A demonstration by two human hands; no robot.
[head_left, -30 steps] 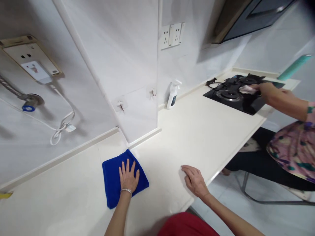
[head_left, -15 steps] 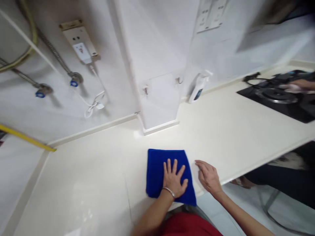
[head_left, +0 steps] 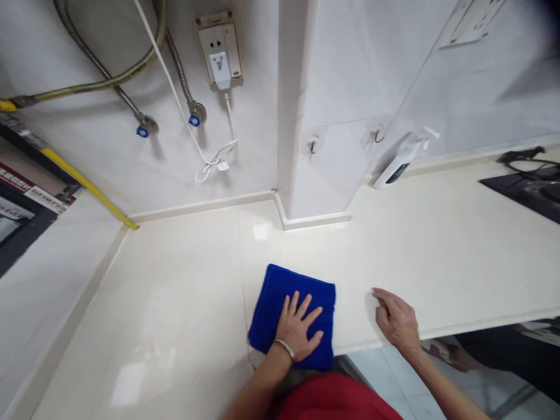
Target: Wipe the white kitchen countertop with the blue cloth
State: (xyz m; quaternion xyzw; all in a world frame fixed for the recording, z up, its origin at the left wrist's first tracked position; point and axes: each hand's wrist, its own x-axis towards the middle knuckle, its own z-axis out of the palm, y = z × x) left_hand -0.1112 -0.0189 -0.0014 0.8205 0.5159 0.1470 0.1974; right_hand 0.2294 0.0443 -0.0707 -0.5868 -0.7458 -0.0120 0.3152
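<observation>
A blue cloth (head_left: pixel 266 318) lies flat on the pale countertop, close to its front edge. My left hand (head_left: pixel 298 326), with a metal bangle at the wrist, presses palm down on the cloth, its fingers spread. To the right of the cloth, my right hand (head_left: pixel 398 321) is over the counter's front edge. Its fingers are loosely bent, with the thumb apart from the forefinger, and I see nothing in it.
A white spray bottle (head_left: pixel 396 166) leans against the wall right of the pillar (head_left: pixel 332 169). Behind the counter are a socket with a plugged-in white cable (head_left: pixel 219 157) and hoses with blue-handled valves (head_left: pixel 195 119). A black cooktop (head_left: pixel 529 189) lies at far right; a person's leg (head_left: pixel 507 356) shows below.
The view has swung left. The cloth has turned a little under my left hand, which stays flat on it. My right hand is farther from the cloth.
</observation>
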